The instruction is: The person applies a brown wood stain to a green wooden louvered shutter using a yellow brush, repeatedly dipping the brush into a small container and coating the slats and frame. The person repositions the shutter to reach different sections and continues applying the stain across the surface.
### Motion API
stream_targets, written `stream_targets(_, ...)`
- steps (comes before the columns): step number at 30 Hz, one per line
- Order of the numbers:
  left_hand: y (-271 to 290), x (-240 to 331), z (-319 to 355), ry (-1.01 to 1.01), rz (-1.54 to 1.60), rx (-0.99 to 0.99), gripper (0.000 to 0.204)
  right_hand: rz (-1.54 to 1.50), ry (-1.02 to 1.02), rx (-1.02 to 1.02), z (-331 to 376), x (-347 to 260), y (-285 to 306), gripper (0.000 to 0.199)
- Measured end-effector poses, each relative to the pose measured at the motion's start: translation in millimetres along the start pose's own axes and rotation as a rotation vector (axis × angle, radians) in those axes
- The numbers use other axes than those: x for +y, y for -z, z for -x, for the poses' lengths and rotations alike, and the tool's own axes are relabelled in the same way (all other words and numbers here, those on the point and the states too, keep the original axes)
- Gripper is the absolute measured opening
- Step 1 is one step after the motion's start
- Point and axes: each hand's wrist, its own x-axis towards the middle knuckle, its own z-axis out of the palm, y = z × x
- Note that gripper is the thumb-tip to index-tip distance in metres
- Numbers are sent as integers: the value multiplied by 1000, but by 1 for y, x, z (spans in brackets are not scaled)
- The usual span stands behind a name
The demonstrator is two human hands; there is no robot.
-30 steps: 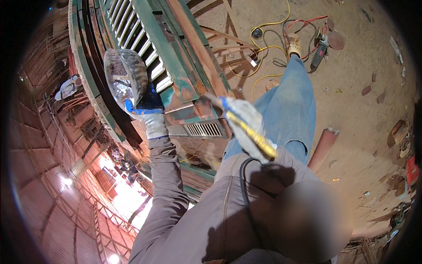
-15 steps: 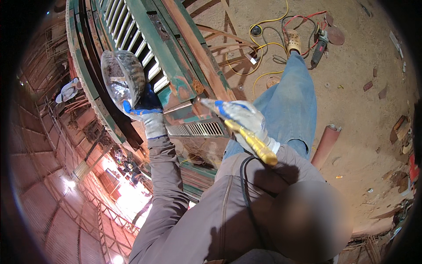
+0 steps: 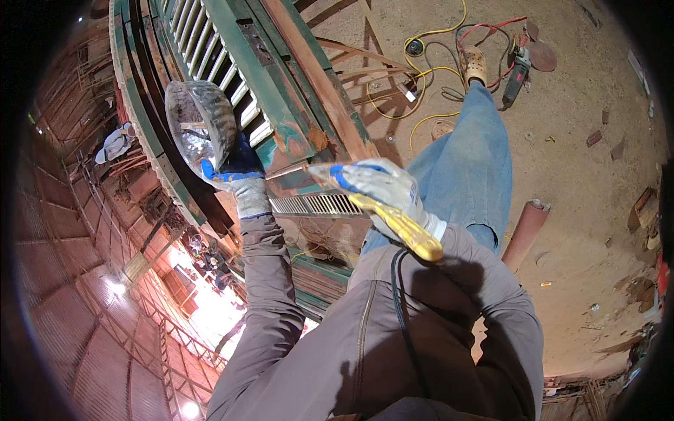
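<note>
Right hand (image 3: 390, 184): gloved white with blue fingertips, fingers curled round a yellow-handled tool (image 3: 414, 235). Handle runs back over the wrist; tapered head points left, toward the green frame's lower corner. Contact there: cannot tell. Exact kind of tool also unclear.

Left hand (image 3: 242, 184): same sort of glove, grasping a clear, bowl-shaped shell (image 3: 200, 126) by its lower end, thumb on the near rim, other fingers mostly hidden behind. Shell tilted, its wall smeared grey; it sits in front of the white slats (image 3: 203, 42).

Slats set in a green-painted frame (image 3: 263, 59), paint worn to reddish brown in patches. Below its corner, a narrow slotted vent (image 3: 319, 205).

Farther out, on bare ground: angle grinder (image 3: 517, 78) near the person's perforated clog (image 3: 475, 67), yellow cord (image 3: 421, 72) looped beside. Reddish-brown cylinder (image 3: 525, 237) right of the jeans (image 3: 467, 168).
</note>
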Motion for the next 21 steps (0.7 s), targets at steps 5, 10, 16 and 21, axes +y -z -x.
stream_targets(5, -8, 3, 5, -4, -13, -43, 78, -96, -207, 255, -9, 5, -3, 25)
stream_targets(10, 2, -2, -3, -19, 1, 0, 81, -136, -115, 195, -23, 26, -9, 34)
stream_targets(16, -18, -1, 8, -28, -3, 42, 85, -48, 42, 101, -16, 22, -11, 35)
stream_targets(21, -10, 2, 8, -19, 21, 28, 84, -179, -52, 61, -2, 7, 6, 31)
